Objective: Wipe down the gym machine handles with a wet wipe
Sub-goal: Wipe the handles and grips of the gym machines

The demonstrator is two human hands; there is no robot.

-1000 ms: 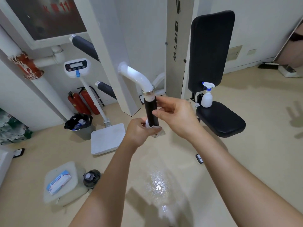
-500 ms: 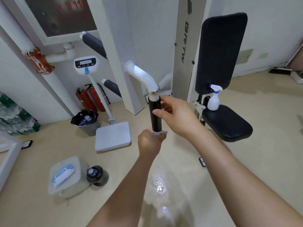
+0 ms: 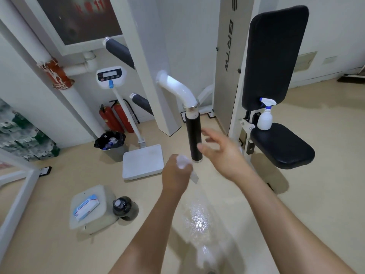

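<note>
Your left hand grips the wipe just beside the handle bottom; your right hand hovers open, empty. This one seems done; 2 rear handles likely remain.

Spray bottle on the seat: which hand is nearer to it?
Right. The right hand is left of the spray bottle, beside the black handle; the left hand, holding the wipe, is farther left and lower.

We see a bright, evenly lit room under overhead light. White glare shines on the glossy floor. Motion blur smears our right hand and the wet wipe gripped in our left hand. Soft shadow lies under the seat. Straight lines bow near the edges.
</note>
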